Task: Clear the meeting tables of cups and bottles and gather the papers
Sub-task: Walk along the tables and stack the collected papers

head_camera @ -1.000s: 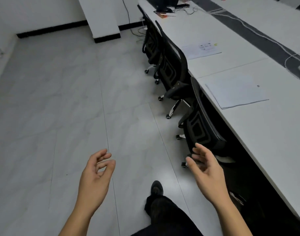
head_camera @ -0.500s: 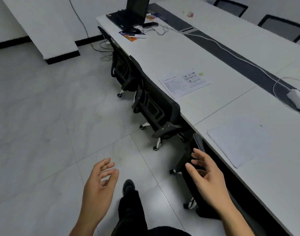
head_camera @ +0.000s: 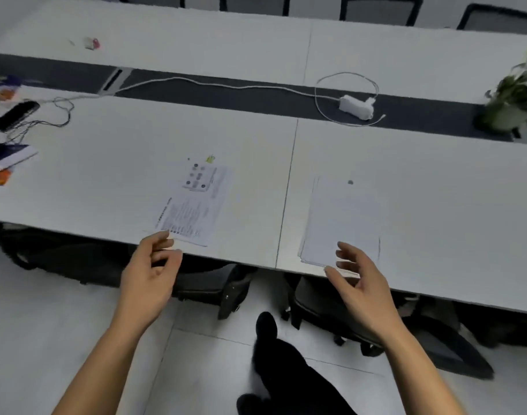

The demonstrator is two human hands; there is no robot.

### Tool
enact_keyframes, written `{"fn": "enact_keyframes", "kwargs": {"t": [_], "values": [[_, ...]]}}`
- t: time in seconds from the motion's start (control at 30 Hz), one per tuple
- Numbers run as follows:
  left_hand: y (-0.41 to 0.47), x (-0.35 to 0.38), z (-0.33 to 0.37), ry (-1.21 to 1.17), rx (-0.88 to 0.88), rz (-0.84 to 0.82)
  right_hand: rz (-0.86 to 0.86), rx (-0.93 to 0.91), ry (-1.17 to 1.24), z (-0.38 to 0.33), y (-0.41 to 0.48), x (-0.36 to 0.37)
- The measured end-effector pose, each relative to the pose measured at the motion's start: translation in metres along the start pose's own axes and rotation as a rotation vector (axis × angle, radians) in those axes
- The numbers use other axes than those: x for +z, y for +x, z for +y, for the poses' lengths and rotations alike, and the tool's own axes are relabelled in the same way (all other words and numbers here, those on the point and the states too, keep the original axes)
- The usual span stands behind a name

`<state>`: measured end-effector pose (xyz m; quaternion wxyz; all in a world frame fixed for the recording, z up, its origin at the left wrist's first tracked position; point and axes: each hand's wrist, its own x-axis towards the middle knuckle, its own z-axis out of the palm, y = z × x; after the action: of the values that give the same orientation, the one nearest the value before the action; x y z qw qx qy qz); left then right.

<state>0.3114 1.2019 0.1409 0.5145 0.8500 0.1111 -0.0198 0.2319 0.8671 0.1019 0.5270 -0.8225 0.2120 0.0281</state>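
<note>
Reaching toward the near edge of the long white table [head_camera: 91, 181], both bare hands hang just in front of two lots of paper. The left hand [head_camera: 150, 271], in the lower middle of the frame, has its fingers loosely curled and holds nothing. Its forefinger tip lies at the near left corner of a printed sheet [head_camera: 193, 202]; whether it touches the paper cannot be told. That sheet lies flat and slightly askew, left of the seam between two table tops. The right hand [head_camera: 362, 284], lower right of centre, is spread and relaxed, also empty. Its fingertips are over the near edge of a stack of blank papers [head_camera: 340, 217] lying right of the seam, and contact there cannot be told either.

Farther back, in the upper right, a white charger [head_camera: 356, 106] rests on the dark strip along the table's middle. Its cable [head_camera: 196, 82] loops round it and trails to the upper left. A potted plant [head_camera: 513, 100], blurred, stands at the right edge of the frame. Booklets [head_camera: 7, 158] and a tangle of dark wires lie at the left edge. Black office chairs [head_camera: 220, 286] sit under the table, and a dark trouser leg with a black shoe [head_camera: 266, 324] shows at the bottom centre.
</note>
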Motion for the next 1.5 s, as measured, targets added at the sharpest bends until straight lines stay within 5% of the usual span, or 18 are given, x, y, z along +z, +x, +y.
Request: {"fn": "enact_keyframes", "kwargs": {"t": [0.2, 0.37, 0.57, 0.87, 1.07, 1.17, 1.5], "values": [[0.077, 0.113, -0.039, 0.39, -0.03, -0.342, 0.055, 0.316, -0.127, 0.065, 0.103, 0.021], [0.121, 0.182, -0.073, 0.658, -0.019, -0.685, 0.323, 0.547, -0.287, 0.089, 0.179, 0.016], [0.158, 0.215, -0.099, 0.947, 0.085, -0.733, 0.213, 0.624, -0.434, 0.113, 0.207, 0.054], [0.189, 0.194, -0.095, 0.592, -0.051, -0.721, 0.01, 0.467, -0.485, 0.051, 0.2, 0.17], [0.196, 0.182, -0.079, 0.213, -0.341, -0.696, 0.262, 0.613, -0.144, 0.05, 0.192, 0.145], [0.19, 0.176, -0.086, 0.218, -0.453, -0.677, 0.278, 0.722, -0.208, 0.051, 0.175, 0.148], [0.216, 0.142, -0.096, 0.126, -0.475, -0.781, 0.311, 0.743, 0.016, 0.034, 0.152, 0.191]]}}
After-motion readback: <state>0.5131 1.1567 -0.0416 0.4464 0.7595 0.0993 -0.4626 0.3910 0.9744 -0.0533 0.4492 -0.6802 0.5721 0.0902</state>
